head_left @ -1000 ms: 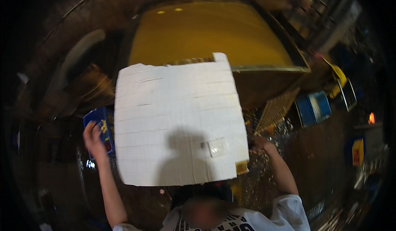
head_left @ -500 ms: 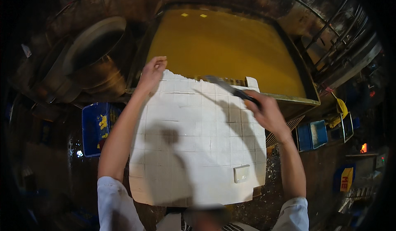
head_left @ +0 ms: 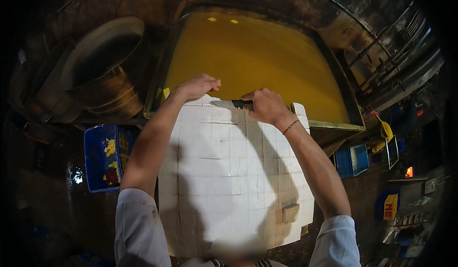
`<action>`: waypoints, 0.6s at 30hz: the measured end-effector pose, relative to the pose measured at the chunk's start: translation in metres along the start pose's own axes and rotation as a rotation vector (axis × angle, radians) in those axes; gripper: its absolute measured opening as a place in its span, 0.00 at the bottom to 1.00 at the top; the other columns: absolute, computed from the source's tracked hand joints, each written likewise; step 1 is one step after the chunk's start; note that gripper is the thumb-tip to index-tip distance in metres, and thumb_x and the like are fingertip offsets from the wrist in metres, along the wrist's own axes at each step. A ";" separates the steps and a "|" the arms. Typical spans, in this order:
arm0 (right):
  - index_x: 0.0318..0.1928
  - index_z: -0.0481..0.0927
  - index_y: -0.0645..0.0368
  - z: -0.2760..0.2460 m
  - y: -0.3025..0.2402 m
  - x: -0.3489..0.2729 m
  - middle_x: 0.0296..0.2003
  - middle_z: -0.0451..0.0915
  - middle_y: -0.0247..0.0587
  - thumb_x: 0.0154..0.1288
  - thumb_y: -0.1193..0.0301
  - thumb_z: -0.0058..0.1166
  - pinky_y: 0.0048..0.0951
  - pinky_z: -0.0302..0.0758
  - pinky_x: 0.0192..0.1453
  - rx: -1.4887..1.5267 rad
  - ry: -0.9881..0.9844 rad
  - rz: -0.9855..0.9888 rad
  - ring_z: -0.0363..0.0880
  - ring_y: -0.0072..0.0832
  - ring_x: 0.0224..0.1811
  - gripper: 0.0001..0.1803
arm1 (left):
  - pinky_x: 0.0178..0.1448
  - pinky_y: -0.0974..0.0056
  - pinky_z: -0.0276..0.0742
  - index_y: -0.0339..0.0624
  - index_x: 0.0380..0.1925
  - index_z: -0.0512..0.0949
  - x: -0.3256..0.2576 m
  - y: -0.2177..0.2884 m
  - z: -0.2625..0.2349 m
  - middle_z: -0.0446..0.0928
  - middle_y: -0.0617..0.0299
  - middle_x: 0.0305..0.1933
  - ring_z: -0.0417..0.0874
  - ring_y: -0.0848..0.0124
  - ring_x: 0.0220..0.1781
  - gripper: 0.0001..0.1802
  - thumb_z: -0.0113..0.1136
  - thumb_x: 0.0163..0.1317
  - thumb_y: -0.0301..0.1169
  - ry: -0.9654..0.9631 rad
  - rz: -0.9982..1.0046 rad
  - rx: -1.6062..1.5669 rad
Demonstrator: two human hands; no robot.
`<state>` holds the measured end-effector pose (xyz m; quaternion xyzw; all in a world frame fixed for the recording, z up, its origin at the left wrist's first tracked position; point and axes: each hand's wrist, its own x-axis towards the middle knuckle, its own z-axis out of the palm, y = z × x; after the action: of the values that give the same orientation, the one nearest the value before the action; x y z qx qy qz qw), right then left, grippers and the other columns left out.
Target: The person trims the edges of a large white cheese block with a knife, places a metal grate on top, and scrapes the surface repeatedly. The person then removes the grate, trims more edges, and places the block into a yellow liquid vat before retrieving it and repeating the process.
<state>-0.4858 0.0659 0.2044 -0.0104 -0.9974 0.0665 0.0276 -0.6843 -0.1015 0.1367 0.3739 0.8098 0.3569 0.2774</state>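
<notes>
A large white slab (head_left: 219, 148) that looks like tofu, scored into a grid of squares, lies before me. My right hand (head_left: 267, 106) grips the black handle of a knife at the slab's far edge. The knife's blade (head_left: 222, 103) points left, low along that edge. Just beyond the far left part of the slab is my left hand (head_left: 198, 87), fingers curled together over the rim of the vat; what they hold, if anything, is hidden. One loose block (head_left: 290, 213) rests on top of the slab at the near right.
A wide vat (head_left: 360, 126) of yellow-brown liquid (head_left: 257, 57) adjoins the slab's far side, with small yellow squares (head_left: 212, 19) in it. Large round metal tub (head_left: 102, 52) stands left. A blue crate (head_left: 89, 159) holds yellow pieces; another blue bin (head_left: 350, 162) is at right.
My right hand has moved left and lowered the knife from above the slab to its far edge. My left hand has shifted right, towards the blade.
</notes>
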 end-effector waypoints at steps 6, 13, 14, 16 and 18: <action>0.48 0.87 0.45 -0.004 -0.014 0.006 0.36 0.86 0.48 0.56 0.69 0.61 0.41 0.81 0.47 -0.109 -0.004 0.103 0.84 0.45 0.38 0.17 | 0.58 0.67 0.73 0.37 0.46 0.84 0.016 -0.006 0.008 0.84 0.58 0.46 0.82 0.67 0.49 0.21 0.51 0.70 0.42 -0.103 -0.044 0.082; 0.48 0.87 0.52 -0.023 0.021 -0.009 0.39 0.86 0.47 0.56 0.72 0.61 0.40 0.81 0.48 -0.015 0.065 0.129 0.84 0.44 0.39 0.17 | 0.49 0.70 0.73 0.41 0.51 0.84 0.037 -0.008 -0.004 0.84 0.61 0.42 0.81 0.72 0.43 0.21 0.65 0.59 0.38 -0.306 -0.039 0.174; 0.48 0.87 0.51 -0.026 0.026 -0.013 0.39 0.87 0.46 0.56 0.71 0.61 0.40 0.81 0.48 0.009 0.050 0.111 0.84 0.44 0.39 0.17 | 0.48 0.70 0.74 0.41 0.52 0.83 0.030 0.001 -0.003 0.84 0.61 0.43 0.81 0.72 0.44 0.23 0.67 0.57 0.37 -0.315 -0.009 0.164; 0.48 0.88 0.48 -0.030 0.033 -0.020 0.38 0.87 0.44 0.55 0.69 0.62 0.39 0.81 0.49 0.060 0.022 0.074 0.84 0.43 0.41 0.18 | 0.50 0.69 0.75 0.41 0.54 0.82 0.023 0.011 0.000 0.84 0.62 0.47 0.81 0.72 0.47 0.24 0.70 0.55 0.33 -0.328 0.017 0.222; 0.47 0.88 0.52 -0.035 0.026 -0.023 0.41 0.86 0.45 0.55 0.72 0.61 0.38 0.80 0.50 0.058 0.004 0.050 0.84 0.45 0.41 0.17 | 0.51 0.69 0.75 0.41 0.55 0.82 0.025 0.005 -0.001 0.83 0.61 0.49 0.81 0.71 0.50 0.25 0.71 0.55 0.31 -0.321 -0.016 0.168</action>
<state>-0.4605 0.0961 0.2347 -0.0344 -0.9944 0.0959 0.0283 -0.6970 -0.0794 0.1370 0.4417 0.7850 0.2213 0.3737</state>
